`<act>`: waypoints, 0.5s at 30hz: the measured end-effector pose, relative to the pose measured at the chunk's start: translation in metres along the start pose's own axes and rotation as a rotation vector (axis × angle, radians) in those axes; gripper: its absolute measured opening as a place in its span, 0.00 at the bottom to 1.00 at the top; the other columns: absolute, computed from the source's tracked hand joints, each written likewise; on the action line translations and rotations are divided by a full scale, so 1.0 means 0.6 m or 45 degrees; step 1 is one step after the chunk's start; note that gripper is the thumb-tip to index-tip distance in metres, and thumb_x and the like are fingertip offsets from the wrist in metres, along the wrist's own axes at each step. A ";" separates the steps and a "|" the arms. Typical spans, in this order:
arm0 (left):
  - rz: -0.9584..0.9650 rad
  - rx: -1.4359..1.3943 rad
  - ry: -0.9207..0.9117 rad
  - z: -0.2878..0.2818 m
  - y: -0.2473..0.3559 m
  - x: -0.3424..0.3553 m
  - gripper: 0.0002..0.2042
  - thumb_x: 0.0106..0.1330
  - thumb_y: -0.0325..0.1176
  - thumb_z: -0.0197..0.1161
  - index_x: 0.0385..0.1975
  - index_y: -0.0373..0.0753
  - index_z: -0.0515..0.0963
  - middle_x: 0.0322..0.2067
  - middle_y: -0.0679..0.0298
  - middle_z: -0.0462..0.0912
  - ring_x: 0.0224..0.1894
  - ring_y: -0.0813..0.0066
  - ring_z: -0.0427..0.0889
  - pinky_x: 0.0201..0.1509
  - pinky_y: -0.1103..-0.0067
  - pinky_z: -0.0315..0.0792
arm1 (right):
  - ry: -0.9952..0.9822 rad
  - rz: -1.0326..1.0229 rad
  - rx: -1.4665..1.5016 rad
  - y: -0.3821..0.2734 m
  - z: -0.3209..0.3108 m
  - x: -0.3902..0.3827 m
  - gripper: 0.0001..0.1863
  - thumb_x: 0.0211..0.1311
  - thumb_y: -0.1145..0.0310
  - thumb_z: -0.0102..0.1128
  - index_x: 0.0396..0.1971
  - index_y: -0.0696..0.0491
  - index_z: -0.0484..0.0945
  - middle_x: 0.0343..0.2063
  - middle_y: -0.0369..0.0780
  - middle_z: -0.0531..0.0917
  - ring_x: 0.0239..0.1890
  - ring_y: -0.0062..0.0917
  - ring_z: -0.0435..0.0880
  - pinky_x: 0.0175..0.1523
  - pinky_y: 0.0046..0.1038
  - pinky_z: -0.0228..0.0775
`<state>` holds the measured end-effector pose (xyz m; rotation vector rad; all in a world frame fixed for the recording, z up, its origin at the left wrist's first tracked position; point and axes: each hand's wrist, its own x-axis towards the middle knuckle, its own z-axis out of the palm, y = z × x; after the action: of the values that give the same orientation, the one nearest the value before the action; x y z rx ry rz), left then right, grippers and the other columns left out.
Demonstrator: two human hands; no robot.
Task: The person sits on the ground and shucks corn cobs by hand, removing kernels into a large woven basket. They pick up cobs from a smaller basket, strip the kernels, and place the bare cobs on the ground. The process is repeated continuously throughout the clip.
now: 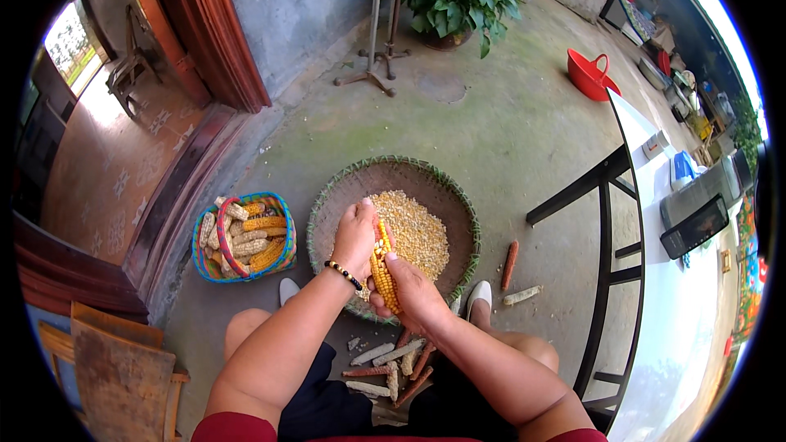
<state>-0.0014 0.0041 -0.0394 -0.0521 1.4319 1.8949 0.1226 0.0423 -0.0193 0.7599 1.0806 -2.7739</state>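
Both of my hands are closed on one ear of corn (384, 278), held over a round woven basket (332, 200). My left hand (355, 237) grips its upper end, and a beaded bracelet circles that wrist. Lower down, my right hand (407, 288) wraps the ear with the thumb pressed on the kernels. Some kernels are gone from the ear's upper part, while yellow rows cover the lower part. Loose corn kernels (413, 233) lie heaped in the basket. On the left stands a colourful handled basket (288, 260) filled with whitish and yellow ears of corn.
Bare corn cobs (372, 354) lie scattered between my feet, and a reddish cob (510, 266) rests farther right. A white-topped table (655, 295) with black legs flanks my right. A wooden chair (123, 368) stands at lower left. Farther off are a red tub (585, 78) and a potted plant (454, 0).
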 end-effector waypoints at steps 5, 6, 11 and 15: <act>0.028 0.018 0.007 -0.002 0.009 0.003 0.13 0.72 0.44 0.43 0.35 0.39 0.64 0.21 0.60 0.72 0.18 0.70 0.75 0.20 0.76 0.72 | 0.112 -0.189 -0.382 0.001 0.012 -0.002 0.17 0.72 0.56 0.35 0.36 0.56 0.67 0.24 0.38 0.73 0.18 0.21 0.70 0.21 0.21 0.61; 0.031 -0.007 0.000 -0.003 0.009 0.002 0.13 0.72 0.44 0.44 0.35 0.39 0.63 0.21 0.60 0.72 0.18 0.70 0.75 0.20 0.76 0.73 | 0.115 -0.246 -0.547 0.001 0.011 -0.003 0.18 0.73 0.56 0.35 0.36 0.56 0.67 0.22 0.38 0.73 0.17 0.21 0.70 0.21 0.22 0.62; 0.122 0.063 0.024 0.000 0.001 -0.005 0.13 0.71 0.43 0.44 0.35 0.39 0.63 0.21 0.61 0.72 0.19 0.70 0.75 0.22 0.76 0.74 | 0.213 -0.269 -0.691 0.004 0.007 0.001 0.19 0.73 0.55 0.35 0.34 0.56 0.68 0.17 0.37 0.71 0.14 0.21 0.69 0.20 0.23 0.64; 0.056 0.028 -0.007 -0.007 0.006 0.001 0.12 0.71 0.43 0.44 0.35 0.40 0.63 0.22 0.60 0.73 0.20 0.69 0.76 0.23 0.74 0.74 | 0.103 -0.146 -0.361 -0.006 0.005 0.005 0.19 0.72 0.55 0.35 0.36 0.57 0.68 0.19 0.38 0.72 0.16 0.20 0.71 0.20 0.22 0.64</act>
<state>-0.0056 0.0002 -0.0382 -0.0048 1.4605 1.9132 0.1176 0.0433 -0.0168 0.8015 1.5357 -2.6128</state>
